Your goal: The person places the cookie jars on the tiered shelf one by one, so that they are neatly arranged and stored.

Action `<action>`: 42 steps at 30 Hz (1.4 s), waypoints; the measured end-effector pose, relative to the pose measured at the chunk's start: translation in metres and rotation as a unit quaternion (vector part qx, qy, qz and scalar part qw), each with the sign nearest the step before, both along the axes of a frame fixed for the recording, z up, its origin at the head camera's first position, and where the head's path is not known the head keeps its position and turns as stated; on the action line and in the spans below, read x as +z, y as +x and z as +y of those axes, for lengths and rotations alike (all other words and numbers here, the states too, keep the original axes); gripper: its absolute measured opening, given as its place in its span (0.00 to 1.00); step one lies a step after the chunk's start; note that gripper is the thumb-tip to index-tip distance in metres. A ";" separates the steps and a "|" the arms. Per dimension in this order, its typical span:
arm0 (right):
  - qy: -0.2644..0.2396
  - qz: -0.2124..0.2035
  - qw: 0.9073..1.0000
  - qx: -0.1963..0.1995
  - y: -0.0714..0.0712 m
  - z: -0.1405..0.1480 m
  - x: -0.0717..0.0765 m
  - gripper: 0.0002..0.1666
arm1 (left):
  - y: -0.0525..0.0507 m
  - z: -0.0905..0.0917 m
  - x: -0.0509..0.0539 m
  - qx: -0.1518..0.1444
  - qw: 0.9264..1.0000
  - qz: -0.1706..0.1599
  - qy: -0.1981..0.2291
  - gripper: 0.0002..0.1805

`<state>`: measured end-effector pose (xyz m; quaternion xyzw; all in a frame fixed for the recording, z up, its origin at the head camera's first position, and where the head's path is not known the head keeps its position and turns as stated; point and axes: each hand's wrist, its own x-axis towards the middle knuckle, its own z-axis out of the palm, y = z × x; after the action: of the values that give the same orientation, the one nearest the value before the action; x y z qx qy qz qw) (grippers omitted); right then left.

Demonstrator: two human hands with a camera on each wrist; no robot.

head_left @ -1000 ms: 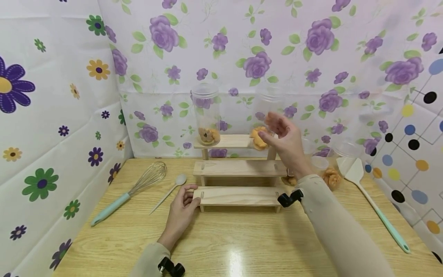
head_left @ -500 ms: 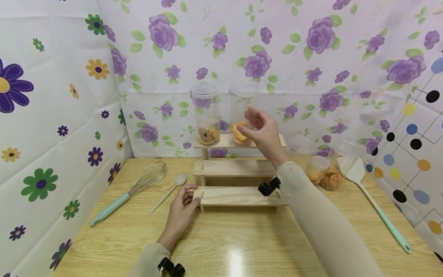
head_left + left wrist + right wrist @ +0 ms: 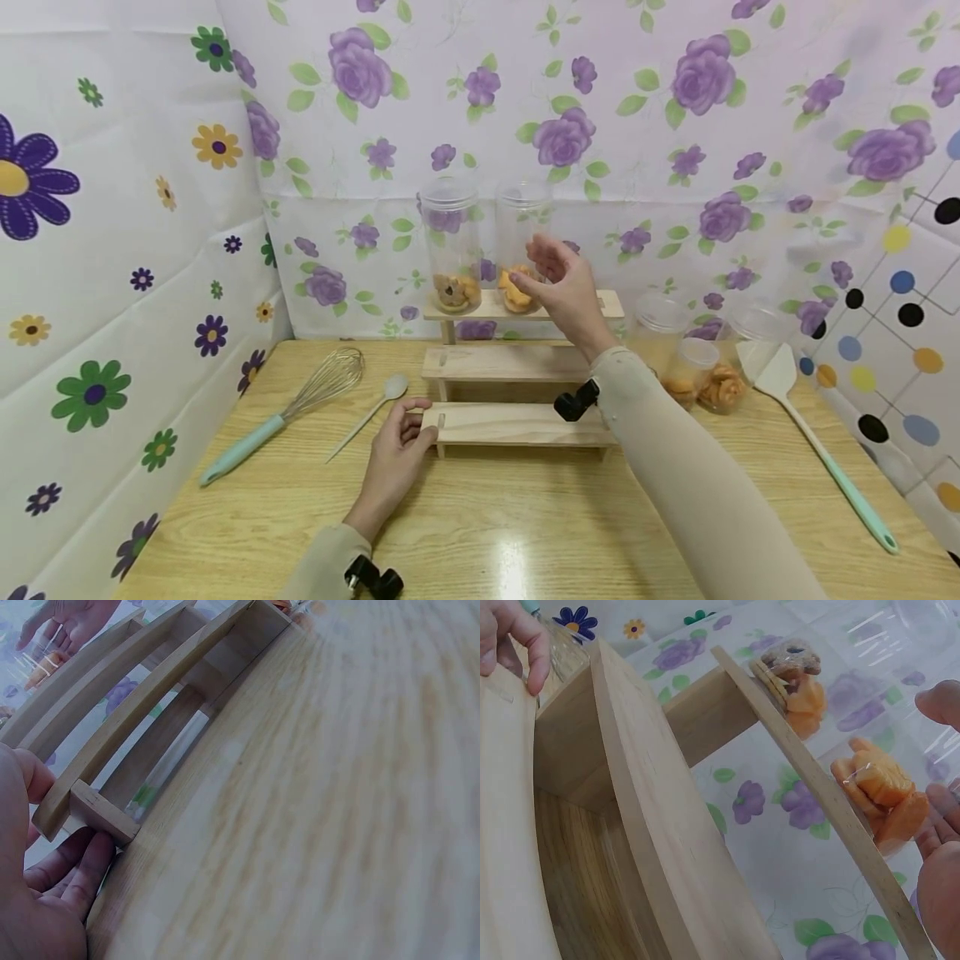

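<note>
Half-curled round a clear jar [image 3: 514, 230], the right hand [image 3: 564, 292] seemingly steadies it atop a wooden rack [image 3: 498, 363] that the left hand [image 3: 397, 454] pinches, apparently bracing it.

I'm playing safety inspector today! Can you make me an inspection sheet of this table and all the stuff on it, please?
Surface: wood-grain table, with a bright shine toward the person.
Job's things: three-tier wooden stand; left jar and right jar upright on its top tier, cookie-like or orange pieces low inside.
Clutter: whisk and spoon at left; spatula and clear containers at right.
Hands: left hand grips the left end of the lowest tier; right hand curls round the right jar.
Cables: nothing seen.
Surroundings: purple-flower cloth behind, daisy cloth at left, dotted cloth at right.
</note>
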<state>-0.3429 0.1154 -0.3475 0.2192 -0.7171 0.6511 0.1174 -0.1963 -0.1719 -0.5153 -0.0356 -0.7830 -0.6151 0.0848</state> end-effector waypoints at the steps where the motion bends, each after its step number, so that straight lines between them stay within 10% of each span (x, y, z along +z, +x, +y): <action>1: -0.001 -0.001 1.000 -0.001 0.000 0.000 0.000 0.49 | 0.000 0.000 0.000 0.000 1.000 0.000 0.000 0.21; 25: -0.013 0.040 0.999 -0.023 0.006 0.010 0.003 0.49 | 0.002 0.000 0.002 -0.001 1.000 -0.002 -0.006 0.20; 42: -0.121 0.176 0.977 -0.005 0.075 0.049 0.044 0.46 | 0.004 0.002 0.005 0.000 1.000 0.011 -0.008 0.20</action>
<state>-0.2680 0.1640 -0.3038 0.3104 -0.6023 0.6839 0.2706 -0.1924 -0.1698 -0.5107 -0.0432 -0.7869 -0.6085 0.0931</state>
